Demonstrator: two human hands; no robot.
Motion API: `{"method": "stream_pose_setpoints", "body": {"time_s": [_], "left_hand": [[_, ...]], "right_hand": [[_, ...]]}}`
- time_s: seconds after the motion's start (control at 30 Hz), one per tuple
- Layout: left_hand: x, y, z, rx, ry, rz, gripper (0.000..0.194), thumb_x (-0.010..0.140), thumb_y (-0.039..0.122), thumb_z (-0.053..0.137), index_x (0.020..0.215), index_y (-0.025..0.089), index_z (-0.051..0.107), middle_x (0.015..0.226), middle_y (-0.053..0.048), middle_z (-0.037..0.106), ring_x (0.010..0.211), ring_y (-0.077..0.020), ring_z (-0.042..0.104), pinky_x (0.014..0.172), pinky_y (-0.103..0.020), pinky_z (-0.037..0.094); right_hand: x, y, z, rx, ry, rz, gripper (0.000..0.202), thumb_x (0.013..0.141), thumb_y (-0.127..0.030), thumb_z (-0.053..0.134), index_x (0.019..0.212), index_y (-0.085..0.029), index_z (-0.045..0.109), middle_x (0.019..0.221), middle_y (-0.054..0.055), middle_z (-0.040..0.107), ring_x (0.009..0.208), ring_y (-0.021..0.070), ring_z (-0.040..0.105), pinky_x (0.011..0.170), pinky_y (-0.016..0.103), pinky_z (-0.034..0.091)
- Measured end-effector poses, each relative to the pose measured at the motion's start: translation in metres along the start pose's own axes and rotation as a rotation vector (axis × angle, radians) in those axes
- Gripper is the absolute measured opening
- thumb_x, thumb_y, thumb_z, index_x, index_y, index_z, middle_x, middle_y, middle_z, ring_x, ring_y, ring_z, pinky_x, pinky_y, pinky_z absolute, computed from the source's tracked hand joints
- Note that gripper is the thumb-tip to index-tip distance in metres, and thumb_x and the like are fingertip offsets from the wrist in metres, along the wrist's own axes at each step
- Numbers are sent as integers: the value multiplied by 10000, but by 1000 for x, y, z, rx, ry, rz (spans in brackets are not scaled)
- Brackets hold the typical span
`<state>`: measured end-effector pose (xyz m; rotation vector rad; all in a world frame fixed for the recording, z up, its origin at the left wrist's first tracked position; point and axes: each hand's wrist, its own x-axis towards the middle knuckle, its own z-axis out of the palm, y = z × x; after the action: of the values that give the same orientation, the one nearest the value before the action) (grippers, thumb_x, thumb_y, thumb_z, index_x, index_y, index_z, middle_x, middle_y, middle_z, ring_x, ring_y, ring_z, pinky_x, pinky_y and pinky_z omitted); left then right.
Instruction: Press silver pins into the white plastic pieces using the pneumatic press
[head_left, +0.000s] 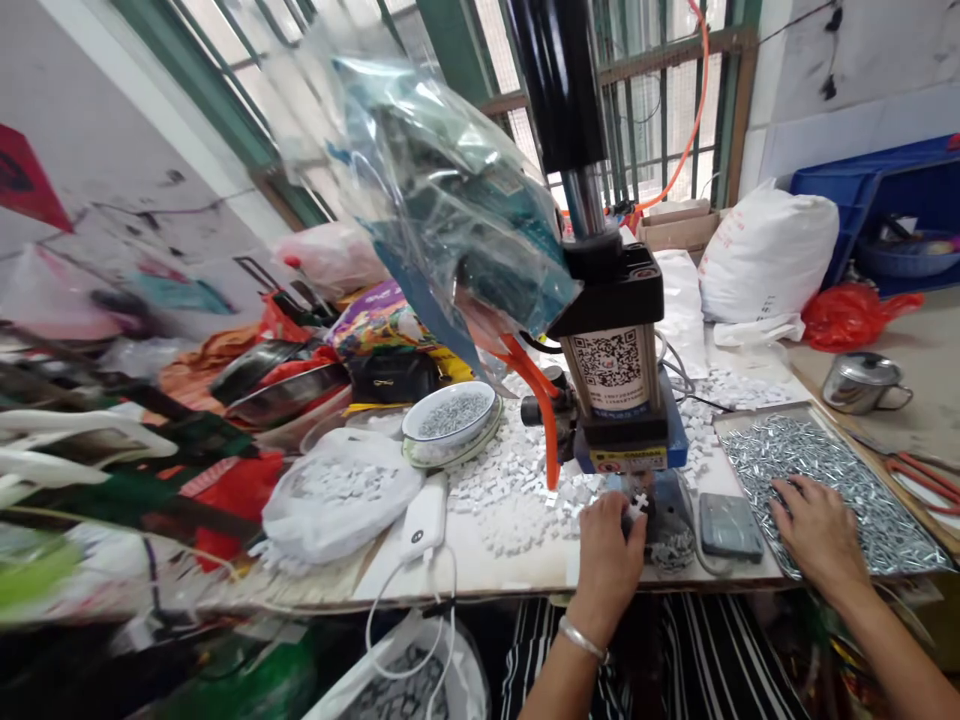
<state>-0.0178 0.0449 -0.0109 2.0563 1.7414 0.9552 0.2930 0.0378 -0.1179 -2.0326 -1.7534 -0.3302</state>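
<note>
My left hand point(609, 555) is at the base of a bench press point(619, 370), its thumb and fingers closed on a small white plastic cross piece point(639, 505) under the press head. A silver bangle point(581, 637) circles that wrist. My right hand point(819, 532) lies over a tray of short metal pins point(817, 455), its fingers apart and the tips among the pins. Whether a pin is between those fingertips cannot be made out. Between the two hands sits a grey box-like block point(729, 527) on the table.
Loose white pieces point(517, 490) cover the table left of the press. Beyond them are a bowl of pins point(452, 414), a bag of white pieces point(341, 490) and a cabled power bank point(424, 515). Red-handled scissors point(919, 480) and a metal mug point(865, 382) stand right.
</note>
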Motion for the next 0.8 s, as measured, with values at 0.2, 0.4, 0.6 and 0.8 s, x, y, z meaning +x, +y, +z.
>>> {"method": "stream_pose_setpoints", "body": {"time_s": [0.2, 0.4, 0.6, 0.8], "left_hand": [[5, 19, 5, 215, -77, -74, 108, 868, 272, 660, 826, 201, 590, 807, -39, 655, 826, -254, 610, 818, -406, 431], [13, 17, 12, 206, -49, -79, 137, 829, 214, 674, 754, 211, 559, 725, -4, 608, 767, -227, 579, 799, -383, 399], [11, 6, 5, -66, -18, -125, 159, 804, 234, 655, 688, 215, 548, 669, 0, 584, 688, -206, 539, 683, -325, 372], [-11, 8, -15, -349, -121, -131, 85, 863, 247, 596, 848, 208, 670, 804, -25, 675, 770, -198, 615, 744, -315, 472]], "right_hand": [[0, -2, -3, -22, -10, -3, 326, 992, -341, 451, 1189, -217, 679, 1269, 118, 621, 1140, 329, 523, 849, 477, 477], [0, -3, -3, -10, 6, 0, 307, 985, -326, 467, 1183, -215, 673, 1267, 127, 617, 1151, 329, 524, 847, 472, 473], [0, -1, -3, 8, 38, -33, 311, 987, -350, 454, 1182, -219, 658, 1263, 137, 618, 1137, 344, 531, 821, 484, 469], [2, -1, -12, 4, -2, -18, 315, 987, -343, 472, 1188, -201, 668, 1266, 148, 619, 1129, 356, 521, 821, 495, 471]]}}
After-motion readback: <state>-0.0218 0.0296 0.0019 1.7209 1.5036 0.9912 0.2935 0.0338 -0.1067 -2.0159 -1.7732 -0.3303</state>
